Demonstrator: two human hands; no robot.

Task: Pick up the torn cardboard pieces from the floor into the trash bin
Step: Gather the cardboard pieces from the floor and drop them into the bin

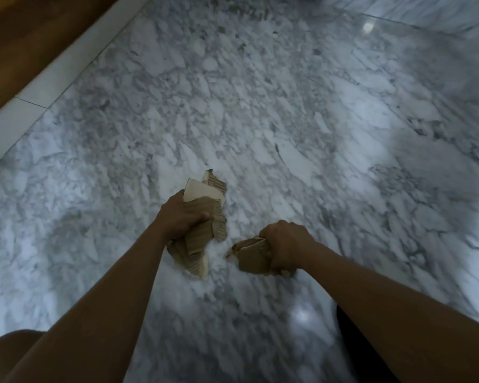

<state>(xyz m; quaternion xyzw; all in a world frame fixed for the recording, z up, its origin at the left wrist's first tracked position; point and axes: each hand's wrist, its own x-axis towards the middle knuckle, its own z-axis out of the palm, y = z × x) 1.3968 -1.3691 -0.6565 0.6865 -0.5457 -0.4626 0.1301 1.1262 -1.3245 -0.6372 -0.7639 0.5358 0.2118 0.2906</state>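
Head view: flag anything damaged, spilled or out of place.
Only the cardboard looks damaged. The left hand grips a ragged cardboard bundle with torn edges and bared fluting, and the right hand grips a crumpled cardboard scrap. The marble floor shows no spill.

cardboard bundle (pixel 198 247) left, smaller cardboard piece (pixel 250 258) right

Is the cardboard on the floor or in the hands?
In the hands: the left hand grips a cardboard bundle, the right hand grips a smaller piece.
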